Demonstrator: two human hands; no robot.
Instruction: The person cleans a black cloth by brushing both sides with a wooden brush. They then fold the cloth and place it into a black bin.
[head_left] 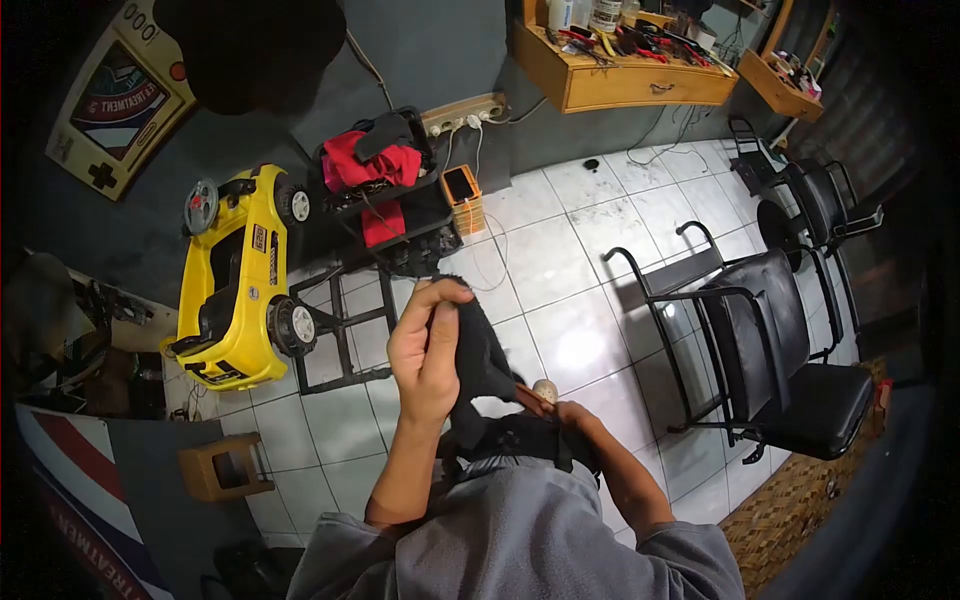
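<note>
Left hand (425, 355) pinches the dark fabric garment (478, 350) up; right hand (565, 415) clutches its lower end — handling midway, I'd say.

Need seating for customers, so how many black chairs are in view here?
2. One black chair stands on the tiled floor at right, near the woven mat. A second black chair is behind it, toward the wall shelves. Others may be hidden beyond the dark frame edge.

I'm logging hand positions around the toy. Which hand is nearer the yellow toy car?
Left. The left hand grips the black cloth just right of the yellow toy car; the right hand is lower, farther right.
</note>
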